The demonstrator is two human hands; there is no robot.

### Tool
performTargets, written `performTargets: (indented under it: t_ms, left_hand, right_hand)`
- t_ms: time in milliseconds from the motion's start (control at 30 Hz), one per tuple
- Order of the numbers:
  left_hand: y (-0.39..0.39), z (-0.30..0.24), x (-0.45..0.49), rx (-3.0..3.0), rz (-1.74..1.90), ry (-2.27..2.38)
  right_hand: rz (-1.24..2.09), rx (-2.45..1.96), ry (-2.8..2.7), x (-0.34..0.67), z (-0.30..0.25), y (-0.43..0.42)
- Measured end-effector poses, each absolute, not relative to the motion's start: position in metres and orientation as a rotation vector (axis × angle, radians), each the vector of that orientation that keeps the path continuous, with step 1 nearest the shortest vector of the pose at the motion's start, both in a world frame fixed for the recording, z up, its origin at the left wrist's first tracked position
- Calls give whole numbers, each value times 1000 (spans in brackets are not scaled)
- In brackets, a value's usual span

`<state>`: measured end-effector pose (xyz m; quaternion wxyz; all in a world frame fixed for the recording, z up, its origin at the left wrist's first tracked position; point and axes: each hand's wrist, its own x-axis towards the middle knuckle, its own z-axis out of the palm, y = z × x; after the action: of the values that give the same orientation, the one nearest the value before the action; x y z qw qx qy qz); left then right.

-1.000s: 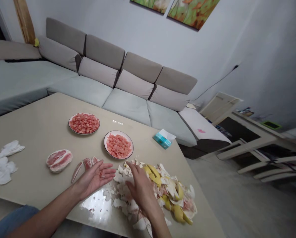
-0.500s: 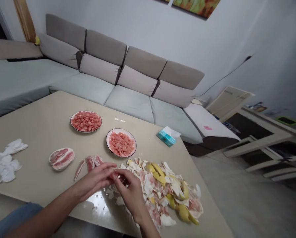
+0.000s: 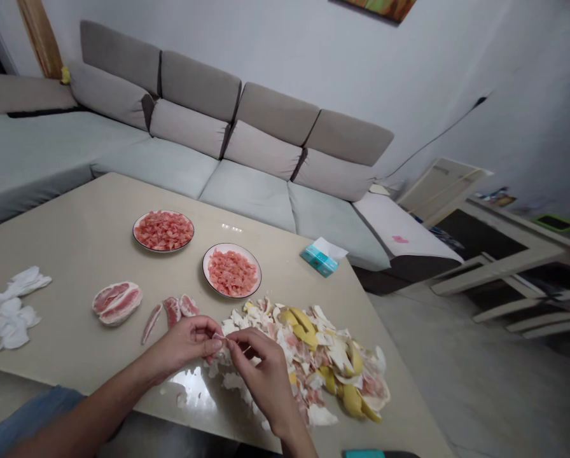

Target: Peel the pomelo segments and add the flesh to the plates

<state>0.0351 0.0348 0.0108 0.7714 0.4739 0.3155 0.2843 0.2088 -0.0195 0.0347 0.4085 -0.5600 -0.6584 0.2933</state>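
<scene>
**Inspector:** State of the hands?

**Recorder:** Left hand (image 3: 184,345) and right hand (image 3: 261,375) are both closed at the fingertips on one small pale scrap of membrane (image 3: 221,338), pinched between them just over the near edge of the peel heap (image 3: 304,366). Neither is released.

**Inspector:** The heap?

**Recorder:** Yellow pomelo rind and white pith with pink shreds, near right on the table (image 3: 70,242).

**Inspector:** Remaining fruit?

**Recorder:** Left of the hands lie a peeled pomelo piece (image 3: 117,303), a thin sliver (image 3: 151,323) and two small segments (image 3: 180,308), directly on the table. Farther off, two round plates, the left plate (image 3: 135,234) and the right plate (image 3: 205,272), each carry diced pink pulp (image 3: 163,231).

**Inspector:** Anything else?

**Recorder:** Crumpled white tissues (image 3: 8,312) at the left, a teal tissue box (image 3: 319,257) at the far right edge, and a grey sectional sofa (image 3: 247,191) beyond the table
</scene>
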Motion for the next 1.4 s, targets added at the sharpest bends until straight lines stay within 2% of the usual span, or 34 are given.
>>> performTargets:
  t_ms: [367,567,700,1033,1300,1400]
  left_hand:
    - [34,12,31,1054,517,647]
    - [34,12,31,1086,546,543]
    - [34,14,31,1112,624,491]
    - [33,11,27,960,527,450]
    - [32,8,25,764,458,411]
    - [32,11,27,731,493,454]
  right_hand:
    - [814,-1448,-1678,211,37,-23]
    - [1533,-1265,-1100,209,18,-15]
    - [1735,-1126,-812,205,10,-12]
    - [1608,-1163,-890,202,18,-17]
    - [1699,-1124,-774,196,10,-18]
    - [1598,-1171,-882,199,13,-17]
